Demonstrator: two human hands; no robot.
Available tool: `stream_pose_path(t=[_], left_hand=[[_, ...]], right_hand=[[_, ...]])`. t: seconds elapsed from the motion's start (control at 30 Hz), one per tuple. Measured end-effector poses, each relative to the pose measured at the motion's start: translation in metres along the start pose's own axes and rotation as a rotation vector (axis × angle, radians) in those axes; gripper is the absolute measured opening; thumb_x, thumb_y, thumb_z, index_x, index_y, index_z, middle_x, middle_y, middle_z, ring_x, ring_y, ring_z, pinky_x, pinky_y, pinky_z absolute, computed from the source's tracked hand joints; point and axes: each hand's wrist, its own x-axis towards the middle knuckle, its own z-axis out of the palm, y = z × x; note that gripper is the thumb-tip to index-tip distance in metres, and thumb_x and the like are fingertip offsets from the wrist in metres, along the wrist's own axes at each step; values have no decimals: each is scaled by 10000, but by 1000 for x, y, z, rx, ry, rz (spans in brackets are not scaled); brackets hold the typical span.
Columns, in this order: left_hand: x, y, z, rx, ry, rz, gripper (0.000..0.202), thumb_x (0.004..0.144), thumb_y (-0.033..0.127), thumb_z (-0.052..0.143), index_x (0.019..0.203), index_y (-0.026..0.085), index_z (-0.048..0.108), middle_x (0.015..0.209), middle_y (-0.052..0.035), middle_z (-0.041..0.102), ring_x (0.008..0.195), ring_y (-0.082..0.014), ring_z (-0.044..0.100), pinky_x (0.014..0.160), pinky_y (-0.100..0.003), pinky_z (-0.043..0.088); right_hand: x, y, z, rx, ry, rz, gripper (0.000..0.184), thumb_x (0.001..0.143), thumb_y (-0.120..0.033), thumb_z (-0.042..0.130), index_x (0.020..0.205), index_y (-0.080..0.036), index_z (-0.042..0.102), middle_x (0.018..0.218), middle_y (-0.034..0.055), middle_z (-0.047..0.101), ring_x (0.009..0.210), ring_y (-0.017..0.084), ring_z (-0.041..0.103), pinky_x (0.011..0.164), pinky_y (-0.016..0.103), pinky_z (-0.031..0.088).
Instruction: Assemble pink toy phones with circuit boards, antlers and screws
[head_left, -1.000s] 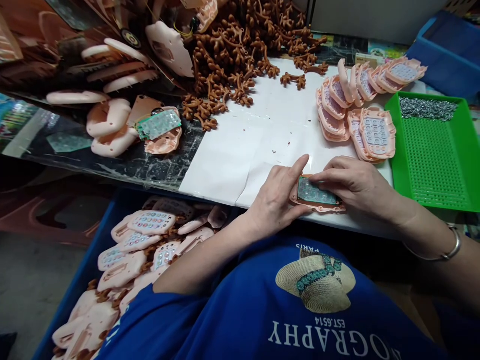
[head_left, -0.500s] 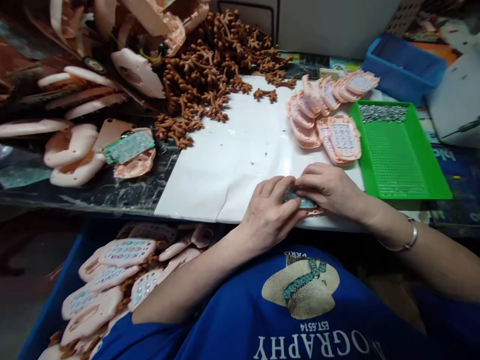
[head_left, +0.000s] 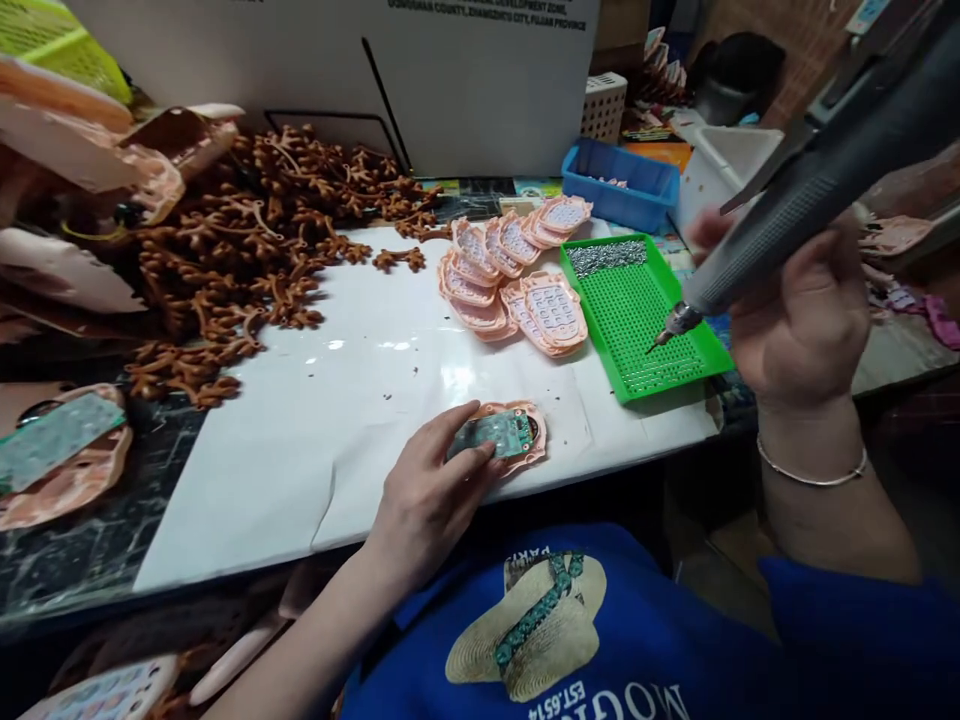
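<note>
My left hand (head_left: 439,480) grips a pink plastic shell (head_left: 534,432) at the front of the white board, its thumb pressing on the green circuit board (head_left: 504,436) that lies inside. My right hand (head_left: 810,300) is wrapped round a grey electric screwdriver (head_left: 772,235), held up in the air with its thin bit pointing down and left. Beneath the bit stands a green tray (head_left: 637,330) with small metal screws (head_left: 611,257) heaped at its far end. Beyond my left hand, several pink shells with keypads (head_left: 555,312) are stacked on the white board.
Brown branched plastic pieces (head_left: 292,220) are piled at the back left. Another shell with a circuit board (head_left: 60,440) sits on the dark table at left. A blue bin (head_left: 621,185) stands behind the tray, before a large white carton (head_left: 480,100). The white board (head_left: 247,480) covers the table's middle.
My right hand has left the circuit board and now holds the electric screwdriver, raised at the right. My left hand stays on the shell. The view has swung to the right.
</note>
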Motion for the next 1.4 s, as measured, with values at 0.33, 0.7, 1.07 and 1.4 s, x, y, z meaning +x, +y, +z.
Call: stream_pose_path(t=[0.33,0.7,1.07,1.4], left_hand=[[31,33,26,49,-47,159,35,921,200,651,898,181,633,1330,-120,677,1237,-328,613,974,-526,547],[33,32,26,-44,-98,264,122,926,65,586,866,171,595,1307,-101,697,1242,-264,606,970,-408,579],[37,31,26,-73,-76,273,104,921,96,592,857,176,606,1248,-110,726,1145,-255,664,915,-407,600],[36,30,27,-36,-114,295,108,921,110,577,842,165,624,1259,-115,719,1169,-274,643,922,-424,580]], right_hand=[[6,18,16,331,196,54,349,860,-479,619,1145,-320,496,781,-21,483,543,147,509,560,343,492],[1,44,36,239,311,131,455,860,-679,540,1128,-321,453,726,-30,479,494,156,486,501,344,452],[-2,50,36,217,310,79,360,895,-590,564,1123,-328,466,728,-30,482,499,151,469,519,344,438],[-5,-30,54,315,215,109,416,874,-681,535,1122,-354,468,941,30,560,492,135,450,425,343,414]])
